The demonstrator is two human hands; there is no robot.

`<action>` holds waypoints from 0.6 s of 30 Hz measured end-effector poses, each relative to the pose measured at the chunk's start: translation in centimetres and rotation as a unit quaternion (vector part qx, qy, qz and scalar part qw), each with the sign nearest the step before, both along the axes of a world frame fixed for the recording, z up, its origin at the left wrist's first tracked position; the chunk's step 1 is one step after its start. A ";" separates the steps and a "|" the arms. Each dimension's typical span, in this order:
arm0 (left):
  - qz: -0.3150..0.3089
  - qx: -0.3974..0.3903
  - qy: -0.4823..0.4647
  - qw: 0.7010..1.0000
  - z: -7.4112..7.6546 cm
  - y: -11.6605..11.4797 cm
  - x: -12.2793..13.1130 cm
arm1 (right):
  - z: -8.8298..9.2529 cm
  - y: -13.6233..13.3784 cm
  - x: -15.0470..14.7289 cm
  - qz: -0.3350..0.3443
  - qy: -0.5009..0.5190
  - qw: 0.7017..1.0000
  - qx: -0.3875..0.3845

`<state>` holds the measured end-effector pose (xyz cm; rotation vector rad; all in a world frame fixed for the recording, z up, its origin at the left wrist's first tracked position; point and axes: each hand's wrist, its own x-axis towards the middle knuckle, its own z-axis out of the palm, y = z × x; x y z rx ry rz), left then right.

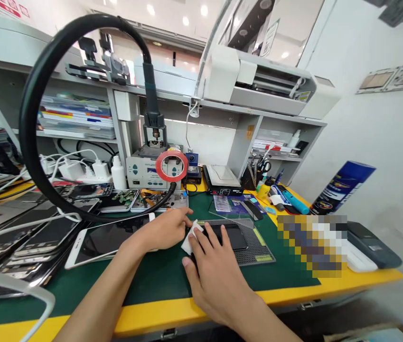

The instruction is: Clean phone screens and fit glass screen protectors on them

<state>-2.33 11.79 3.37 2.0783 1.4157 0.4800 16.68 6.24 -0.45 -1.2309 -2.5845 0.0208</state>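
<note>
- The left hand point(165, 231) lies on the green work mat point(151, 280), with its fingertips at the upper corner of a white wipe point(188, 243). The fingers are curled close together, but I cannot tell if they really pinch the wipe.
- The right hand point(215, 268) is flat, with fingers spread apart. It presses down on the left end of a black phone point(235, 237) and grips nothing.
- The wipe is between the two hands, partly under the right fingers, at the left edge of the phone.
- The phone lies flat on a grey perforated mat point(258, 249), near the middle of the bench.
- A white tablet point(105, 240) lies just left of the left hand.
- Behind the hands stand a hot-air station point(144, 171) and a red tape roll point(172, 166).
- A blue spray can point(343, 187) lies far on the right.
</note>
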 end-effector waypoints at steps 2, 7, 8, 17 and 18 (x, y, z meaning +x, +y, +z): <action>-0.003 0.001 0.002 1.000 -0.1 0.1 0.0 | 0.1 0.3 -0.4 -0.009 0.008 1.000 0.018; -0.001 -0.001 0.002 1.000 -0.2 0.3 0.0 | 0.2 -0.2 -0.4 -0.012 0.007 0.999 0.050; 0.001 -0.002 0.002 1.000 -0.2 0.3 0.1 | 0.2 -0.5 -0.2 -0.009 0.001 0.999 0.053; 0.012 -0.009 0.000 1.000 -0.2 0.4 0.3 | 0.2 -0.8 -0.1 -0.009 -0.006 0.998 0.054; 0.013 -0.012 -0.001 1.000 -0.1 0.4 0.3 | 0.2 -0.6 -0.3 -0.014 -0.004 0.998 0.054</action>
